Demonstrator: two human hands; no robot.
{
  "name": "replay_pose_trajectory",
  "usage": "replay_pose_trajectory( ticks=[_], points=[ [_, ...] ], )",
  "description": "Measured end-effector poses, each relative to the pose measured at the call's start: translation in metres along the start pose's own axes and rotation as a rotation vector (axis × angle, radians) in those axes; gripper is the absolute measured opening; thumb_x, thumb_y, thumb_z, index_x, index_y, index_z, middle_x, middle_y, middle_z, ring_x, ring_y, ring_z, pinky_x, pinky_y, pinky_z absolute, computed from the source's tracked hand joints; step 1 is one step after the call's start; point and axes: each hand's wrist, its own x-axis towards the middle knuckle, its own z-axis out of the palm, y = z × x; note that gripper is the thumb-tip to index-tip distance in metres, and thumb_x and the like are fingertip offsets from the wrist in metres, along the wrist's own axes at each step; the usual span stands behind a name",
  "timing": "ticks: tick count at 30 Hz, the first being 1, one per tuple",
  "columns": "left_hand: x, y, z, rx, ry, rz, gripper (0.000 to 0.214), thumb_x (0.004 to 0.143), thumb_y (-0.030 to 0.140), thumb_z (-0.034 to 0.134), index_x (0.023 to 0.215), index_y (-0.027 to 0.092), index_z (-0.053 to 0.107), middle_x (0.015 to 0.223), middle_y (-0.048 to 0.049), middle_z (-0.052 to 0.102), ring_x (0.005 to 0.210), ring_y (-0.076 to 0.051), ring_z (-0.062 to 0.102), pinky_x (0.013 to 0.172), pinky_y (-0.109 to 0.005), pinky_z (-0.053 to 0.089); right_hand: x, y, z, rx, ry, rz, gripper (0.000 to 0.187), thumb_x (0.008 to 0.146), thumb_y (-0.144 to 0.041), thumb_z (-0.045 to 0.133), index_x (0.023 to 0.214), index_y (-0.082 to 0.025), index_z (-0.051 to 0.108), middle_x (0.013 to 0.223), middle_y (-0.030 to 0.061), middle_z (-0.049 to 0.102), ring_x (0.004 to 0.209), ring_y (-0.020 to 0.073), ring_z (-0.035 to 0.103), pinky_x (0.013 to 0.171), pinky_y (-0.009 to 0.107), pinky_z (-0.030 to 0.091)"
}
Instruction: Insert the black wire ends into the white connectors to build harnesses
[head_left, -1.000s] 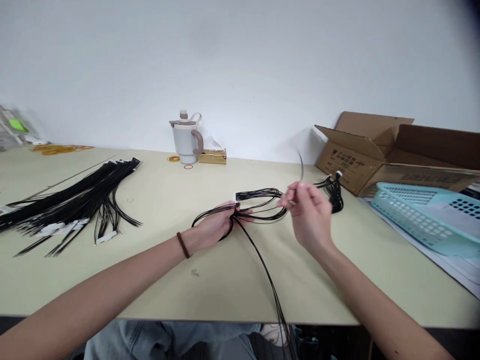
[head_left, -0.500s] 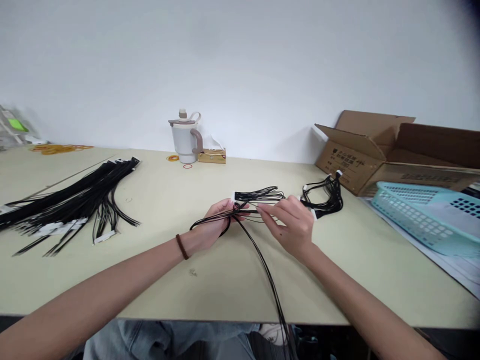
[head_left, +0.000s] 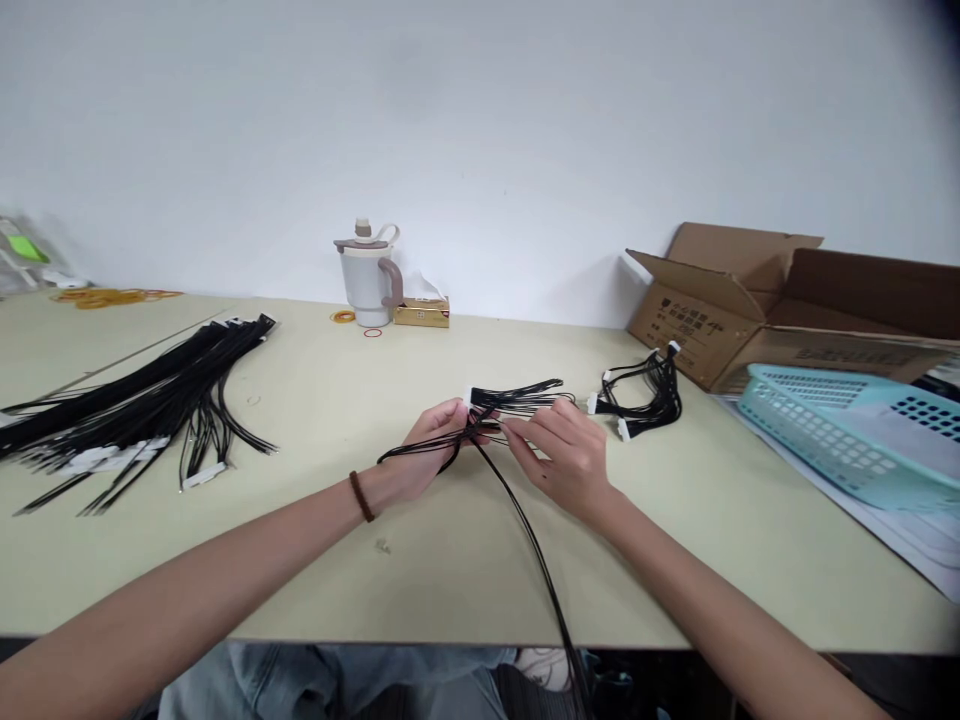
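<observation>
A black wire harness with a white connector at its left end is held just above the middle of the table. My left hand is closed around the wires near that connector, its thumb beside the white housing. My right hand pinches thin black wires close to the connector, thumb and forefinger together. Several long wires hang from the bundle over the table's front edge. Other wires loop back across my left wrist. The exact wire between my right fingertips is too small to make out.
Many black wire harnesses lie at the left. Another harness with white connectors lies at the right, before an open cardboard box and a light blue basket. A mug and a tissue box stand by the wall.
My right hand has moved left, closer to the connector and my left hand. The left hand keeps its grip on the harness. The view has shifted slightly.
</observation>
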Motion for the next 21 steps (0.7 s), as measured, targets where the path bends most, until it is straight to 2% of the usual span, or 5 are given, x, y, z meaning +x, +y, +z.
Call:
replay_pose_trajectory(
  ticks=[4,9,21],
  points=[
    [-0.0002,0.0008,0.0004,0.028,0.003,-0.001,0.027,0.083,0.038,0.051,0.083,0.013,0.059,0.083,-0.0046,0.057,0.077,-0.013,0.051,0.078,-0.029,0.04,0.0014,-0.0033,-0.0014,-0.011,-0.063,-0.011,0.007,0.079,-0.013,0.055,0.075,-0.018,0.059,0.056,-0.0009,0.048,0.057,0.0123,0.034,0.052,0.026,0.029],
    [-0.0001,0.0004,-0.0001,0.082,0.029,0.011,0.027,0.082,0.039,0.052,0.071,0.014,0.051,0.073,-0.0009,0.048,0.071,-0.012,0.047,0.077,-0.03,0.04,0.0048,-0.0069,-0.0025,-0.01,-0.071,0.001,0.011,0.079,-0.013,0.053,0.069,-0.017,0.054,0.058,0.0008,0.048,0.06,0.0134,0.033,0.054,0.027,0.029],
    [0.001,-0.0012,-0.0019,0.385,0.026,0.041,0.037,0.083,0.048,0.043,0.075,0.013,0.051,0.074,-0.0025,0.05,0.07,-0.013,0.045,0.066,-0.026,0.035,0.0038,-0.0079,-0.0015,0.016,-0.113,0.026,0.015,0.081,-0.014,0.05,0.067,-0.016,0.053,0.058,0.0013,0.049,0.061,0.0134,0.033,0.055,0.026,0.029]
  ],
)
